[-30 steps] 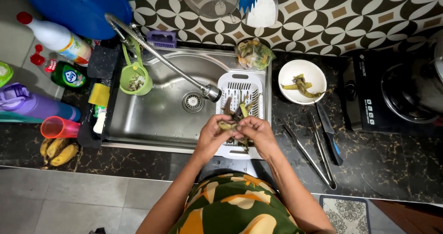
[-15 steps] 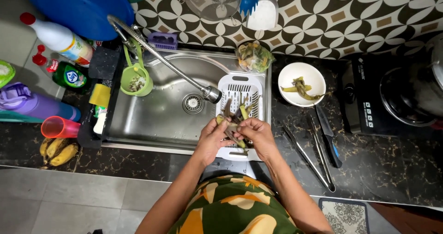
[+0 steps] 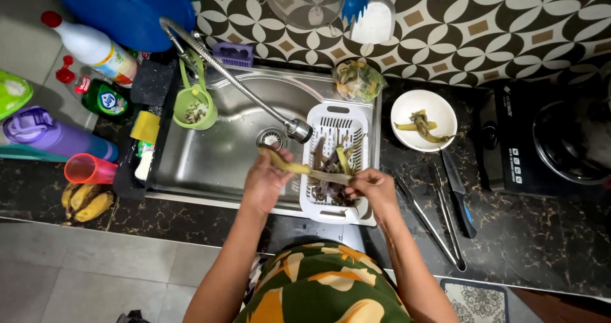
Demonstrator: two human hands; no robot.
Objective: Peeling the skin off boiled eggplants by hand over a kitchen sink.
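My left hand (image 3: 266, 182) is closed around the thick end of a yellow-green banana peel (image 3: 299, 168), and my right hand (image 3: 375, 189) pinches the other end of the same strip at its fingertips, so the peel stretches between them, over the near edge of the steel sink (image 3: 210, 164). The left end curls up past my thumb toward eleven o'clock.

Just beyond my right hand, at twelve o'clock from it, sits a white slotted basket (image 3: 336, 164) in the right part of the sink, holding a heap of dark and yellowish peels. The flexible faucet (image 3: 235, 81) reaches down from ten o'clock, its head just beside the basket's upper left corner, above the drain (image 3: 272, 136).

At three o'clock from my right hand, metal tongs (image 3: 429, 218) and a dark-handled knife (image 3: 458, 192) lie on the black counter (image 3: 541, 234). Farther, at one o'clock, a white bowl (image 3: 423, 111) holds a few peel pieces, and a small clear bag of scraps (image 3: 358, 80) rests at the sink's back rim.

At nine o'clock from my left hand are an orange cup (image 3: 89, 168) and a bunch of bananas (image 3: 86, 199). Farther at ten o'clock, a green strainer cup (image 3: 194, 106) hangs at the sink's left side, with a green soap bottle (image 3: 102, 97) and a white bottle with a red cap (image 3: 92, 46) beyond. A stove (image 3: 547, 141) sits at the far right.
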